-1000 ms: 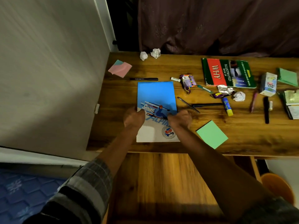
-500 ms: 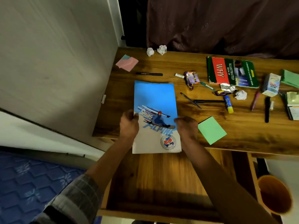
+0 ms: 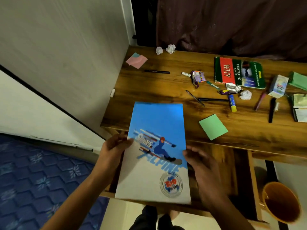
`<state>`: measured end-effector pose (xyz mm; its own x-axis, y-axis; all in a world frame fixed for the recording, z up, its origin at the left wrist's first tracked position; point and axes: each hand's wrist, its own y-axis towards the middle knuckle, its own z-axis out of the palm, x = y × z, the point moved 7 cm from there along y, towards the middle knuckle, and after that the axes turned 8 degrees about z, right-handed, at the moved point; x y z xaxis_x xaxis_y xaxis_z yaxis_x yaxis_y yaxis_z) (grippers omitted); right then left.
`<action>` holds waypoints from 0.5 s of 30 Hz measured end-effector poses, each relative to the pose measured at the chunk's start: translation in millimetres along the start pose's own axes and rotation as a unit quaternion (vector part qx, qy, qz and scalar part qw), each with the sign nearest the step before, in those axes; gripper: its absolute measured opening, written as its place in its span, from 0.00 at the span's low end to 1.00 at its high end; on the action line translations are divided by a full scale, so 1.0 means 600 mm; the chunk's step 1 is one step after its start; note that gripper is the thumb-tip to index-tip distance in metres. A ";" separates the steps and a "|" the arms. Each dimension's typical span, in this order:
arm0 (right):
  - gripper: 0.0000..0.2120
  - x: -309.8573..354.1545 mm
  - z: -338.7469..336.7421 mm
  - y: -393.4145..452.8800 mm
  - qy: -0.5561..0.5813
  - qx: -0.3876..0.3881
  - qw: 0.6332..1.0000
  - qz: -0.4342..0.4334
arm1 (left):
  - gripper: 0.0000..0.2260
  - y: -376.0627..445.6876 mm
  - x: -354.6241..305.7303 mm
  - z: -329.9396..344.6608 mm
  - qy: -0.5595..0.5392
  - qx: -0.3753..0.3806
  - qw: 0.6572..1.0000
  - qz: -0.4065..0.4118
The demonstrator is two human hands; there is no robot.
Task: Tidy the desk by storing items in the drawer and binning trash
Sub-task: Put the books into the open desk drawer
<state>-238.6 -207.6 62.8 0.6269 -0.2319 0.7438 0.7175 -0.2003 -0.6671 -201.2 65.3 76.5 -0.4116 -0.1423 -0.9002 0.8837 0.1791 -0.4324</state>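
Wooden desk (image 3: 166, 90) with a dark grain sat against a pale wall, dark curtain behind it, and it was pretty cluttered. Front and centre was a thin notebook with a blue-and-white snowboarder cover (image 3: 156, 155), held over the pulled-out wooden drawer (image 3: 232, 171) below the desk's front edge, with its far end overlapping that edge. Left hand (image 3: 113, 146) had its fingers (image 3: 127, 141) closed on the notebook's left edge, thumb on the cover. Right hand (image 3: 201, 161) was at the right edge with fingers spread loosely, touching or just beside it; couldn't tell if it actually gripped.

On the desk: a green square sticky pad (image 3: 213, 127) just right of the notebook, a pink sticky pad (image 3: 137, 60) near the back left corner, 2 crumpled white paper balls (image 3: 165, 49) at the back edge, and a black pen (image 3: 157, 71) near the pink pad. Further right were a colourful candy wrapper (image 3: 197, 77), a red-and-green hardcover book titled "WHY" (image 3: 239, 73), a blue-and-yellow glue stick (image 3: 232, 102), another crumpled paper ball (image 3: 245, 94), and a small white carton (image 3: 278, 86). Orange plastic bin (image 3: 282, 203) stood on the floor at lower right, beside the drawer.
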 end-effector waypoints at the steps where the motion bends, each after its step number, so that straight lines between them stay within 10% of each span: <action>1: 0.08 -0.013 -0.008 -0.015 -0.013 0.007 1.000 0.007 | 0.02 -0.022 0.004 -0.006 0.016 0.005 1.000 -0.005; 15: 0.08 -0.146 -0.034 -0.012 -0.139 0.034 0.985 0.096 | 0.06 -0.067 0.142 -0.079 0.248 -0.029 0.968 -0.034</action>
<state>-305.2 -205.3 1.8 0.8050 0.0112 0.5932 0.5905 -0.1123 -0.7992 -282.1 92.1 14.6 -0.5376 0.3263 -0.7775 0.8426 0.2417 -0.4812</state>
